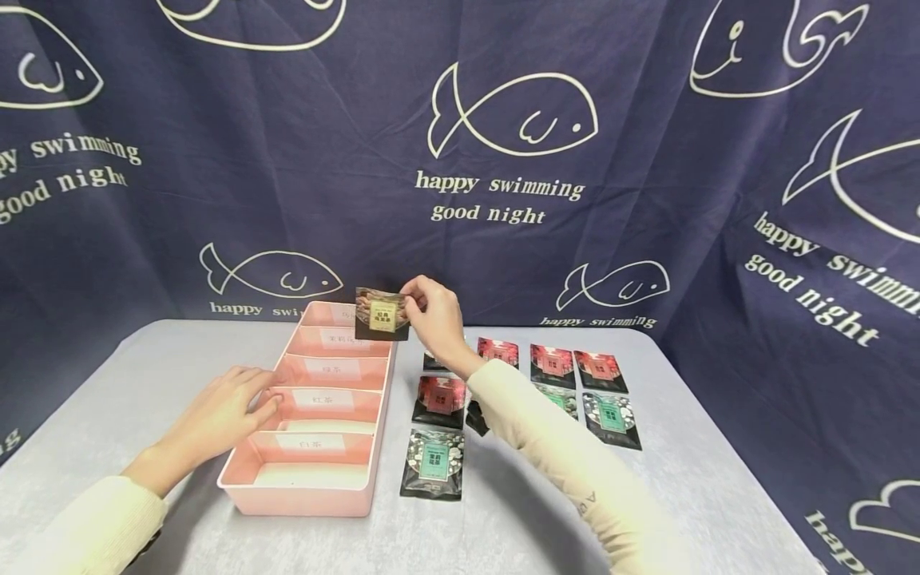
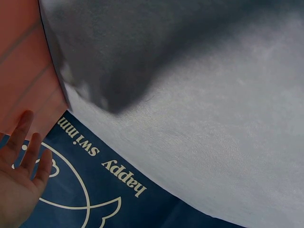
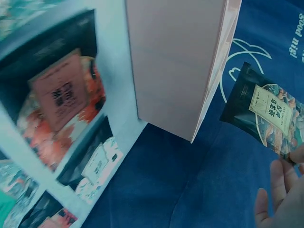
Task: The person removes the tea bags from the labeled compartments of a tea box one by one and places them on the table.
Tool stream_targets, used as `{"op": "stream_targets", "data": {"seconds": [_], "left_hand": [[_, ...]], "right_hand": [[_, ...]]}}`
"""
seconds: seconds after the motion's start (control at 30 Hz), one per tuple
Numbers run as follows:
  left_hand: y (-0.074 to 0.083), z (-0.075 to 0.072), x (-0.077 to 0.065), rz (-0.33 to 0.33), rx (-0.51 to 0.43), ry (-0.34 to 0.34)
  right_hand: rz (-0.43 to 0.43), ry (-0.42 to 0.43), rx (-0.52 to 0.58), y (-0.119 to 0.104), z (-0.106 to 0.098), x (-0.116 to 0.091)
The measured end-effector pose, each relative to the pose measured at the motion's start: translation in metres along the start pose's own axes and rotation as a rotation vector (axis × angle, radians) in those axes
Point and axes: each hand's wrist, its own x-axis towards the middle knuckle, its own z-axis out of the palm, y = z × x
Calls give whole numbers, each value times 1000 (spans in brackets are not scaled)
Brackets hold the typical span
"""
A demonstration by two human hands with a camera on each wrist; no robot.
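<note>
In the head view my right hand (image 1: 438,321) pinches a black tea sachet (image 1: 379,315) with a yellow label by its side edge. It is held up over the far end of a long pink divided box (image 1: 302,501). The right wrist view shows the same sachet (image 3: 273,111) between thumb and fingers, above the box's rim. My left hand (image 1: 219,411) lies at the near left side of the box, fingers loosely bent over the rim and holding nothing. Paper labels with writing mark the box's dividers.
Right of the box, sachets lie in rows on the grey table (image 1: 532,511): red-labelled ones such as this sachet (image 1: 438,401), and green-labelled ones such as this sachet (image 1: 433,465). My right forearm covers some. A dark blue fish-print curtain (image 1: 503,263) hangs behind the table.
</note>
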Motion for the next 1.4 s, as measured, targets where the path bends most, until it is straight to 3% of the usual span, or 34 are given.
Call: {"op": "stream_targets", "data": {"seconds": [0.4,0.7,1.07,1.4], "left_hand": [[-1,-1,-1,1,9,1],[-1,1,-2,11,9,10],[-2,3,-1,10,4,15],[1,1,0,14,4,15]], "right_hand": [[47,-55,92,19,-44,-37],[192,-128,102,39,-74,-66],[305,-206,40,62,-98,-98],[394,-293,69,73,-114,-125]]}}
